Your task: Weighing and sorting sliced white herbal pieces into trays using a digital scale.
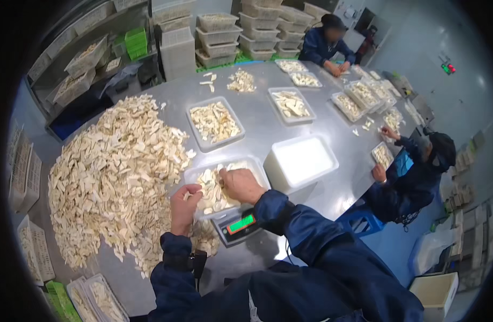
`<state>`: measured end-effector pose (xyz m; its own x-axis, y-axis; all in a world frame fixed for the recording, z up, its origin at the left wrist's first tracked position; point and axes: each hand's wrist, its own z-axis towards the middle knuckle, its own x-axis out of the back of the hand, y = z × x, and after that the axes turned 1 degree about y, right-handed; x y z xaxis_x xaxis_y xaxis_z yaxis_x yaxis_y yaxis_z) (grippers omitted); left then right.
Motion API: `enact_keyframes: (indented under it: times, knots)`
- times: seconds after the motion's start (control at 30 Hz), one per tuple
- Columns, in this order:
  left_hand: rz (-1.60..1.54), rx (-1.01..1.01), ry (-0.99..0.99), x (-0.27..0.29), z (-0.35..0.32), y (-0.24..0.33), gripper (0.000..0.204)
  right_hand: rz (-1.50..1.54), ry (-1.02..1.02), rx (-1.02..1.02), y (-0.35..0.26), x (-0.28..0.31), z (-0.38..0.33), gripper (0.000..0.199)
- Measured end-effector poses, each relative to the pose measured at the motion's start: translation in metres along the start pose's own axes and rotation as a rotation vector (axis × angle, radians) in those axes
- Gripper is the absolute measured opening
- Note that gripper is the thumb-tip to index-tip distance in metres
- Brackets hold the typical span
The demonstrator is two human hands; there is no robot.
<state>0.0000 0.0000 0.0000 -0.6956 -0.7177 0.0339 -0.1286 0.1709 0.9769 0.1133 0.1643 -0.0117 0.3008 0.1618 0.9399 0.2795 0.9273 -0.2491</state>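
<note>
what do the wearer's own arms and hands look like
The left hand and right hand are bare, without gloves. The left sleeve and right sleeve are long, dark navy blue and wrinkled, with gathered cuffs at the wrists.

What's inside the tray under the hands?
The tray holds a loose heap of pale slices. The left hand and right hand cover part; whatever lies beneath them and the slices can't be seen.
</note>
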Motion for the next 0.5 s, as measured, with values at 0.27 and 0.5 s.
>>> enact_keyframes:
  times: [0.27, 0.5]
  knots:
    - [0.019, -0.197, -0.176, -0.027, 0.002, 0.011, 0.019, -0.004, -0.022, 0.061, 0.001, 0.017, 0.001, 0.016]
    - [0.091, -0.183, -0.159, -0.026, 0.006, 0.003, 0.022, 0.054, 0.018, 0.025, 0.015, -0.008, -0.001, 0.022]
